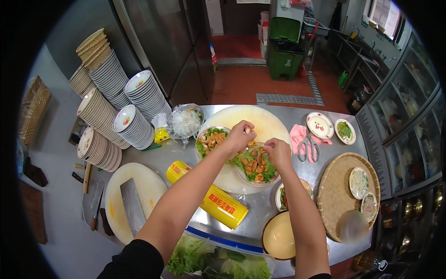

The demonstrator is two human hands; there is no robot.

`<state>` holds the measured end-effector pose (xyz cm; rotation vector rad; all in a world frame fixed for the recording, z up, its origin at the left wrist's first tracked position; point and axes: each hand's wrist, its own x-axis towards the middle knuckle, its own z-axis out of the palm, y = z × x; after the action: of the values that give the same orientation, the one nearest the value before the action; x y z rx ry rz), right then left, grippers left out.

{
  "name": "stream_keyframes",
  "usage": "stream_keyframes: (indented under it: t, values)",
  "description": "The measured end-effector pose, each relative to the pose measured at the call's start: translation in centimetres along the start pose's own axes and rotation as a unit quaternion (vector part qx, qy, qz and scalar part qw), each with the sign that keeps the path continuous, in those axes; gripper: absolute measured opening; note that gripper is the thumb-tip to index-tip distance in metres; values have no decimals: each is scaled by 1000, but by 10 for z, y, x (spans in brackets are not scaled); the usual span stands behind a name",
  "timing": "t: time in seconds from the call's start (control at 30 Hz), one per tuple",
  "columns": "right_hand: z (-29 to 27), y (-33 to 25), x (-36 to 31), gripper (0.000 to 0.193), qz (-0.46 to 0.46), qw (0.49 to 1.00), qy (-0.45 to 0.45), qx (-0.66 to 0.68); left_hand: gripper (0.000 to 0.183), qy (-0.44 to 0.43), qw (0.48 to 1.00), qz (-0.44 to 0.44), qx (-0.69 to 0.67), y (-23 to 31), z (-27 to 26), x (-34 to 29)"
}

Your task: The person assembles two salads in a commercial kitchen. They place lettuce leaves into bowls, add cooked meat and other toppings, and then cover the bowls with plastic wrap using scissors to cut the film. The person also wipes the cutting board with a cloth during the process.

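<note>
Two bowls sit on a round white cutting board (223, 182). The left bowl (200, 156) and the right bowl (258, 184) each hold green lettuce topped with brown food pieces (254, 168). My left hand (239, 138) is over the gap between the bowls, its fingers curled together; a small pale-brown bit shows at the fingertips, too small to name. My right hand (280, 154) is at the right bowl's far right rim, thumb and fingers pinched; what they hold, if anything, is hidden.
A yellow film roll (218, 204) lies before the board. Stacked bowls (134, 125) stand left, beside a plastic-covered bowl (185, 121). Scissors (309, 149) rest on a pink cloth (297, 135). A woven tray (332, 186) is right; a lettuce tub (223, 241) and tan bowl (278, 235) are near me.
</note>
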<state>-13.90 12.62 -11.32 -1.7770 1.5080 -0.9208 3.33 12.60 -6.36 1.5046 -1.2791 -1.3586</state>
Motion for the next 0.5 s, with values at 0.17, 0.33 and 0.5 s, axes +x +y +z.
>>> stream_keyframes:
  t: [0.17, 0.33, 0.5]
  values:
    - [-8, 3, -2, 19, -131, 983, 84, -96, 33, -104, 994, -33, 8, -2, 0, -16]
    - [-45, -28, -18, 27, 177, 933, -141, 279, 50, -178, 982, 54, 30, 3, 22, -26]
    - [-53, -9, -26, 32, 199, 912, -180, 309, 73, -194, 964, 124, 133, -7, 48, -21]
